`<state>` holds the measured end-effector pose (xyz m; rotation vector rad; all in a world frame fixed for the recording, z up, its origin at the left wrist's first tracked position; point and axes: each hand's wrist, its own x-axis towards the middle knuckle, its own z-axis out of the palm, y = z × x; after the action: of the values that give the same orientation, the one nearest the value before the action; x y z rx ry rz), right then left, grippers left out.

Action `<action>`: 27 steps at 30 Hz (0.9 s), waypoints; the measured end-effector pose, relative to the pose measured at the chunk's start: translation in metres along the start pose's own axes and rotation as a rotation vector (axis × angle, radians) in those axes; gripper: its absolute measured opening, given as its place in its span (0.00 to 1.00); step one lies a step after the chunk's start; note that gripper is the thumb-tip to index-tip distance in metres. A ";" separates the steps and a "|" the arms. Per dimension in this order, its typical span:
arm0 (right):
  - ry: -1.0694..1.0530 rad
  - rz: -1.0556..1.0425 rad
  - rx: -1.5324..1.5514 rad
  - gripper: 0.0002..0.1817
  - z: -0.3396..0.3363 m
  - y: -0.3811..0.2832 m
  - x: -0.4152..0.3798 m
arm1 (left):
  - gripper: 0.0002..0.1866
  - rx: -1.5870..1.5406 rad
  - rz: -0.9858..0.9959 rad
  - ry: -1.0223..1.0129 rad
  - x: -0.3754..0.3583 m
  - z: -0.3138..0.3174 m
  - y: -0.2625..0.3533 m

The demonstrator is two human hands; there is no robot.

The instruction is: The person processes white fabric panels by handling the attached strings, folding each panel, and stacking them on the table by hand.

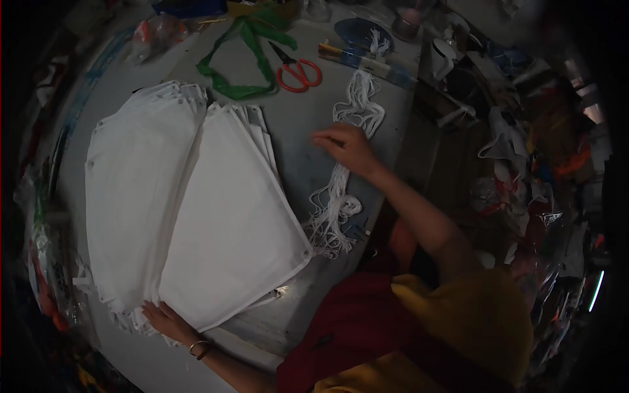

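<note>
Two fanned stacks of white fabric sheets with stitched edges and small corner eyelets lie on the table: a left stack (134, 190) and a right stack (226, 209). My left hand (167, 319), with a bracelet at the wrist, rests flat across their near corner, fingers stretched out. Over a long bundle of white cord (339, 203) hovers my right hand (347, 147), its fingertips drawn together in a pinch. Whatever may be between those fingertips is too small and dim to make out. The cord runs on beyond that hand and ends in a loose tangle near me.
Red-handled scissors (300, 75) and a green ribbon (237, 88) lie at the back of the table (295, 137). A blue round object (363, 34) sits behind the cord. Plastic bags and mixed clutter crowd the right side and the left edge.
</note>
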<state>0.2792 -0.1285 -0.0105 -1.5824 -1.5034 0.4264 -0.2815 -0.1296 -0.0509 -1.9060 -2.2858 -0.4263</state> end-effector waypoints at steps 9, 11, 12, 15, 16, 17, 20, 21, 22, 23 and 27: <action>0.520 0.530 0.093 0.10 -0.103 0.130 0.037 | 0.25 -0.042 -0.001 0.127 -0.003 0.001 0.008; 0.436 0.621 -0.141 0.11 -0.104 0.140 0.054 | 0.24 -0.070 -0.022 0.112 -0.004 -0.001 0.011; 0.427 0.611 -0.135 0.11 -0.103 0.145 0.056 | 0.24 -0.092 -0.034 0.085 -0.005 -0.004 0.013; 0.237 0.466 -0.292 0.11 -0.103 0.157 0.059 | 0.22 -0.134 -0.014 0.099 -0.008 -0.011 0.024; 0.422 0.532 -0.015 0.11 -0.100 0.157 0.057 | 0.22 -0.136 -0.023 0.113 -0.009 -0.011 0.023; 0.594 0.586 0.272 0.10 -0.099 0.156 0.054 | 0.21 -0.142 -0.008 0.112 -0.009 -0.010 0.022; 0.801 0.539 0.556 0.05 -0.077 0.115 0.031 | 0.20 -0.160 -0.026 0.138 -0.013 -0.011 0.025; 0.746 0.476 0.481 0.05 -0.061 0.123 0.025 | 0.19 -0.170 -0.034 0.139 -0.014 -0.013 0.028; 0.644 0.401 0.509 0.06 -0.041 0.087 0.016 | 0.19 -0.155 -0.110 0.198 -0.017 -0.012 0.031; 0.538 0.348 0.528 0.08 -0.017 0.068 0.009 | 0.19 -0.158 -0.070 0.178 -0.017 -0.012 0.032; -0.146 0.024 0.358 0.05 0.056 -0.085 -0.040 | 0.21 -0.530 -0.077 0.269 -0.023 -0.039 0.073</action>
<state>0.1760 -0.1566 0.0121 -1.3098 -1.4222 0.7927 -0.2083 -0.1516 -0.0106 -1.8111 -2.2162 -1.3218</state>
